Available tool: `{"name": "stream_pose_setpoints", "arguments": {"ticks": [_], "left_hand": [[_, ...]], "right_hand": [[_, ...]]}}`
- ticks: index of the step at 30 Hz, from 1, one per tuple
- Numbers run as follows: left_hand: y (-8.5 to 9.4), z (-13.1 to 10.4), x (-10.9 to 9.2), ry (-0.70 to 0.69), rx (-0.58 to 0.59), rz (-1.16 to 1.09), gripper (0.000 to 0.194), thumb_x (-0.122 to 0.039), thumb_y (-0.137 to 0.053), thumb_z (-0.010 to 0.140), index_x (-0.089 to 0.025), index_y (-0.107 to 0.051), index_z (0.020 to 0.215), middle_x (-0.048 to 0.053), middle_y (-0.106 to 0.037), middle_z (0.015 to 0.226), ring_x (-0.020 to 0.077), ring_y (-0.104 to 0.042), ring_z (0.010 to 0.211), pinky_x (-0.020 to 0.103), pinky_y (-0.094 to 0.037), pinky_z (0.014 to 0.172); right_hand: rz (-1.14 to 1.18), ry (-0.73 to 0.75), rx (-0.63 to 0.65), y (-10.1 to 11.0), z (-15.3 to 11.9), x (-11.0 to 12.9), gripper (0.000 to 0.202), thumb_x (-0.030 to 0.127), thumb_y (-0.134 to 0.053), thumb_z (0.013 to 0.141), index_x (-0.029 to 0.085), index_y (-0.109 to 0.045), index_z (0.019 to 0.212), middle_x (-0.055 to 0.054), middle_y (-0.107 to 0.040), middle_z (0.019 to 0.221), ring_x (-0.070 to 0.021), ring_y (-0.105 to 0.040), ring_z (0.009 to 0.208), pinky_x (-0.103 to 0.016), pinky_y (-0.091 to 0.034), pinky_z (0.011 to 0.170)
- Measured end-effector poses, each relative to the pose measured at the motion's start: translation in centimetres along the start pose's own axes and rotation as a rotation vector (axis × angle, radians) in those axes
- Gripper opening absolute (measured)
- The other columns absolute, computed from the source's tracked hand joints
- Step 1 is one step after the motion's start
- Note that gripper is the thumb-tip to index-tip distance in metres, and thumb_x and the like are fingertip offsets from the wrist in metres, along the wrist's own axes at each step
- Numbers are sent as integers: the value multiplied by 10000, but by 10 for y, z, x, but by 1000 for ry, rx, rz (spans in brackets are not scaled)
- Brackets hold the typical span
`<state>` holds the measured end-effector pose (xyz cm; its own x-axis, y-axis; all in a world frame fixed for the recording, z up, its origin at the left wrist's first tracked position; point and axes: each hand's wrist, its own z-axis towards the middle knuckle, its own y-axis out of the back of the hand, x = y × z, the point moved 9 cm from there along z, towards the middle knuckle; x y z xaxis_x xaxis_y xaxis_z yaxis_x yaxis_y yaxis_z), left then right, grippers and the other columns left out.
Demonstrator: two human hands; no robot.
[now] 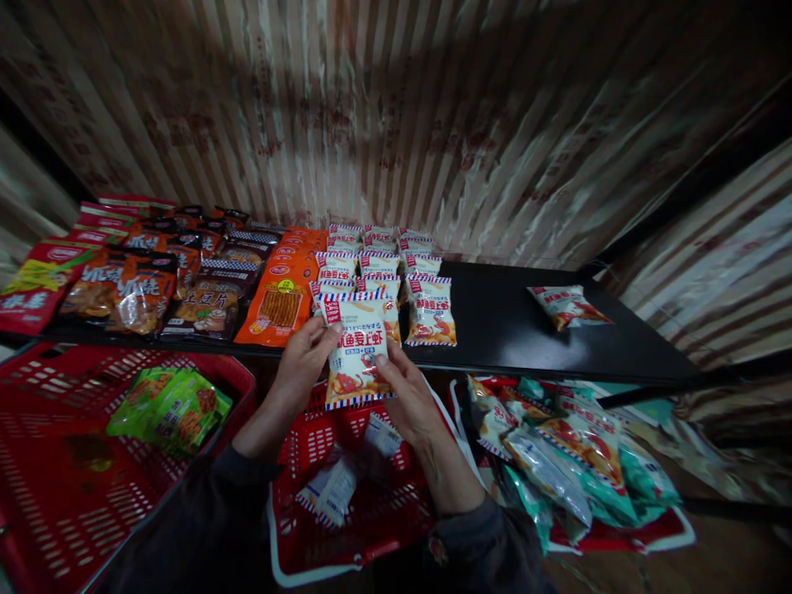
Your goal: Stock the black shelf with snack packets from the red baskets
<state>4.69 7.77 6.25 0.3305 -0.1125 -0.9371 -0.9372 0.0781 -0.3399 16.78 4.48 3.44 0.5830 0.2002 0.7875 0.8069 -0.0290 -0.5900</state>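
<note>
Between both hands I hold a white snack bag [355, 355] with red lettering and striped ends, tilted in front of the shelf edge. My left hand [303, 363] grips its left side, thumb on the front. My right hand [412, 396] grips the lower right side, thumb also on the front. Behind it, matching white bags stand in rows on the black shelf [488, 313]; the front right one [430, 309] is in plain sight, while the held bag covers part of the others. Below my hands, a red basket [396, 503] has a few white bags [334, 487] in it.
Left along the shelf are orange bags [278, 289], dark brown bags [204, 301] and red bags [43, 280]. One white bag [566, 307] lies at the right. A left basket [37, 412] contains green bags [176, 408]; a right basket [668, 532] is heaped with white and teal bags [643, 478].
</note>
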Motion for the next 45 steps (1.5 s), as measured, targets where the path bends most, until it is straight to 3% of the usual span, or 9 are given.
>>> {"name": "stream_pose_setpoints", "arguments": {"ticks": [13,20,26,31,45], "left_hand": [[-1,1,-1,-26,4,18,407,-378,-653,735,-127,-580,1047,118,-689,1040,241,-647,932,361,-513,793],[2,2,5,49,-2,76,372,-392,-639,745,-152,-602,1027,116,-671,1074,230,-642,934,337,-520,755],[-5,-1,19,164,92,110,371,-379,-673,714,-163,-605,1008,105,-685,1037,227,-654,900,342,-523,736],[-22,-4,21,142,222,97,379,-350,-701,692,-177,-615,1018,100,-686,1054,244,-649,942,385,-501,823],[-25,-3,22,141,122,79,382,-454,-683,694,-171,-584,932,63,-701,943,238,-655,908,334,-514,737]], "right_hand": [[-81,85,-17,5,3,-2,393,332,-735,705,220,-624,1064,-24,-714,982,-196,-667,828,-357,-525,811],[-50,79,-72,8,3,1,402,322,-757,675,223,-635,1045,-22,-724,944,-204,-673,796,-353,-542,759],[-35,166,-92,15,5,13,371,304,-722,721,223,-620,1069,-28,-717,977,-199,-671,817,-357,-536,781],[-39,199,-134,24,4,18,372,307,-720,724,225,-613,1071,-20,-723,957,-189,-674,797,-353,-530,783],[-119,199,-126,19,1,24,415,338,-730,704,225,-619,1088,-15,-715,978,-186,-663,846,-332,-520,812]]}}
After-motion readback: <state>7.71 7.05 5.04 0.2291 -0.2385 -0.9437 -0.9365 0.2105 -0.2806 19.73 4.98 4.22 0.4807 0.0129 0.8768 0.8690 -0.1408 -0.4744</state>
